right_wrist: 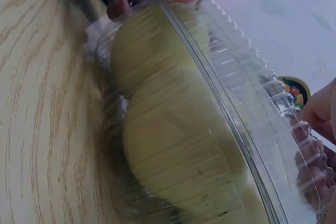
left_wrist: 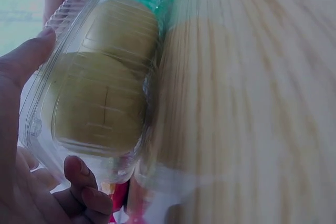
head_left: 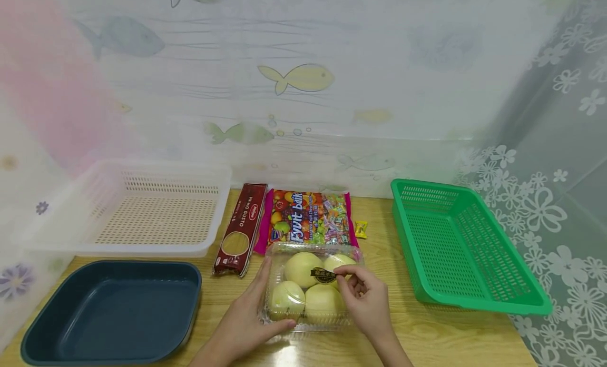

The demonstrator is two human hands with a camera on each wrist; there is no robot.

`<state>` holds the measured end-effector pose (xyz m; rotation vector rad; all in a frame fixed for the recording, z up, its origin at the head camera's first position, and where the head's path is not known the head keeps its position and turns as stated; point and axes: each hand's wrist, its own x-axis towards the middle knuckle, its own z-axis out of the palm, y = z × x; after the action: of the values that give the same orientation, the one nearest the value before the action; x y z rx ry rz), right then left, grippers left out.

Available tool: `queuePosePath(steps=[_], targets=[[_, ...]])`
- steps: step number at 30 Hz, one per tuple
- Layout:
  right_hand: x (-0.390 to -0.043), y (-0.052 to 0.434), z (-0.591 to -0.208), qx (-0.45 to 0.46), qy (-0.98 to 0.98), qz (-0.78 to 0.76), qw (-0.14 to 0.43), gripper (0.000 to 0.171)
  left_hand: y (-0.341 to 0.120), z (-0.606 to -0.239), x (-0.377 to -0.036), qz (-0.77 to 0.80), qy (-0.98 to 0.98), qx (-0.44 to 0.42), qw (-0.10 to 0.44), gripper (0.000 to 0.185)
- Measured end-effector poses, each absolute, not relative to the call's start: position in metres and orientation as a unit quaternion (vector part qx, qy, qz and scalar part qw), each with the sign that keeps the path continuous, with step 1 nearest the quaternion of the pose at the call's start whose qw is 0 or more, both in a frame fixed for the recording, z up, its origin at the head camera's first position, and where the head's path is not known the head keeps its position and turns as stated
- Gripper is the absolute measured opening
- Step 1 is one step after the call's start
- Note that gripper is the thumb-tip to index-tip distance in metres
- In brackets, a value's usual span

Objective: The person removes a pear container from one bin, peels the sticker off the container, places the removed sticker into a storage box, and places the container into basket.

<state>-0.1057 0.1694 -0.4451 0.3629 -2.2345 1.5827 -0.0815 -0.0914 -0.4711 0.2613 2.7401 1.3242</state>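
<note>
While both hands attend to it, the clear plastic clamshell box point(head_left: 310, 288) sits on the wooden table point(head_left: 427, 335), near the front edge and just in front of the candy bag point(head_left: 307, 218).

Contents — four pale yellow round fruits point(head_left: 302, 268), two by two, under a ribbed transparent lid; a dark oval label point(head_left: 324, 275) on top.

Left hand point(head_left: 246, 319) — grasps the box at its left front corner, thumb along the near edge, fingers up the left wall; the left wrist view shows the thumb point(left_wrist: 23, 59) laid against the plastic.

Right hand point(head_left: 362, 293) — fingertips curled onto the lid beside the label, apparently pinching at it, though the contact point is too small to be sure.

Surroundings:
- spaghetti packet point(head_left: 241, 229), dark red, lying left of the candy bag, touching or nearly so;
- small yellow wrapped sweet point(head_left: 361, 229), just right of the candy bag;
- white perforated basket point(head_left: 142, 211), rear left;
- dark blue tray point(head_left: 109, 309), front left, below the white basket;
- green perforated basket point(head_left: 460, 240), right side, well apart from the box.

Backdrop: a translucent curtain with fish prints point(head_left: 299, 77).
</note>
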Motion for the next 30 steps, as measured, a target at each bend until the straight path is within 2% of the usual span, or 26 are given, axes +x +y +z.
queuePosePath(steps=[9,17,24,30], targets=[[-0.105,0.166,-0.443,0.141,-0.804,0.547,0.187,0.023,-0.095,-0.461,-0.08,0.38,0.92,0.096,0.027,0.133],[-0.104,0.165,-0.44,0.132,-0.806,0.549,0.176,0.023,-0.122,-0.428,-0.071,0.37,0.923,0.09,0.054,0.126],[-0.103,0.165,-0.439,0.132,-0.807,0.548,0.174,0.025,-0.16,-0.408,-0.062,0.318,0.944,0.084,-0.019,0.114],[-0.106,0.169,-0.437,0.129,-0.804,0.558,0.158,0.02,-0.205,-0.399,-0.055,0.31,0.95,0.022,-0.031,0.11]])
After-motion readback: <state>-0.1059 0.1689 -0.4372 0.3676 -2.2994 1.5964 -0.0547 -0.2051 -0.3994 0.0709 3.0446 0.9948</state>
